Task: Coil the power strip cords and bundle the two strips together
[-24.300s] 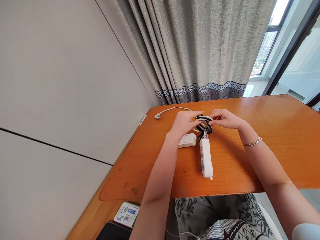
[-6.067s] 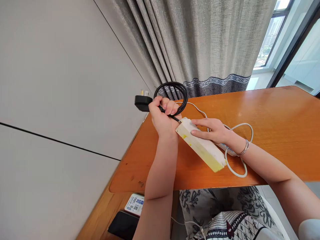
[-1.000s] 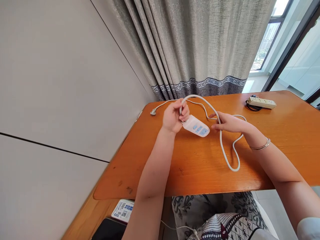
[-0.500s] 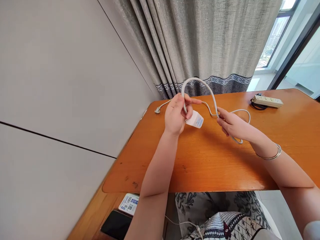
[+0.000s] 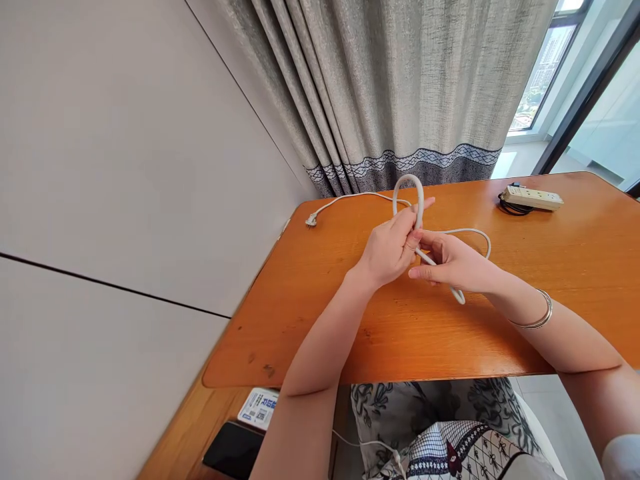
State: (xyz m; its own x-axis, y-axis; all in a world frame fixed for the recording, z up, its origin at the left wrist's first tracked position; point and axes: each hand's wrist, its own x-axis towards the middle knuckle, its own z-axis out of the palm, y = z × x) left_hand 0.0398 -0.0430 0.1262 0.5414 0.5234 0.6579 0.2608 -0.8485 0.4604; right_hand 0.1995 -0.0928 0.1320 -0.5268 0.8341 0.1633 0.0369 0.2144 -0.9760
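Above the middle of the orange wooden table (image 5: 410, 333), my left hand (image 5: 390, 250) is closed around a loop of white cable (image 5: 407, 183) that arches above my fingers. My right hand (image 5: 450, 263) meets it from the right, fingers curled on the same white cable, a loop of which trails to the right (image 5: 477, 233) and below my palm. The cable's plug (image 5: 311, 220) lies at the table's far left corner. The white power strip body is hidden behind my hands.
A second cream power strip (image 5: 533, 197) with a coiled black cord lies at the far right of the table. A grey curtain (image 5: 400, 87) hangs behind, a plain wall to the left. A phone (image 5: 233, 450) and a card (image 5: 259, 408) lie below the table edge.
My hands have come together over the table's middle. The tall cable arch has shrunk to a small loop above my left hand, and the white strip has gone out of sight behind my hands.
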